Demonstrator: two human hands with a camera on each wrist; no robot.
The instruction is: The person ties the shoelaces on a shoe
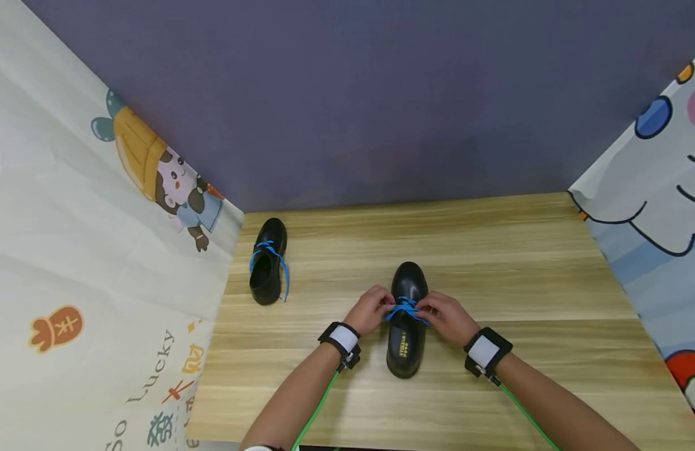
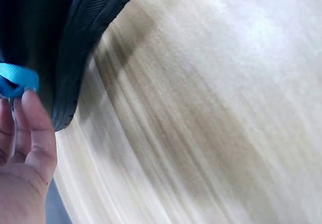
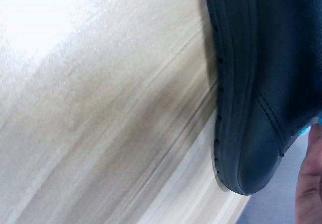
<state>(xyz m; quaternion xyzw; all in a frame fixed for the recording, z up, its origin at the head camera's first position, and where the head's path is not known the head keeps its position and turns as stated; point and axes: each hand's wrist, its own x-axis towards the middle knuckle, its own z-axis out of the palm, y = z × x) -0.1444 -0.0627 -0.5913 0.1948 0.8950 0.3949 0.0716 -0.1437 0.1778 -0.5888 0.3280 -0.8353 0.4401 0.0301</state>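
A black dress shoe (image 1: 408, 282) stands upright on the wooden table, toe pointing away from me, with a blue shoelace (image 1: 406, 307) across its front. At the shoe's left side my left hand (image 1: 371, 309) pinches a blue loop of the lace between thumb and fingers; the left wrist view shows that loop (image 2: 22, 75) at the fingertips. My right hand (image 1: 449, 318) pinches the lace on the right side. In the right wrist view only part of that hand (image 3: 309, 178) appears at the edge, with a bit of blue at its fingertips beside the shoe (image 3: 256, 168).
Another black shoe (image 1: 267, 279) stands at the table's back left, its blue lace hanging loose. A dark panel (image 1: 370, 106) rises behind the wooden table (image 1: 505, 250). Printed white cloths hang at the left (image 1: 99, 263) and right (image 1: 623, 181).
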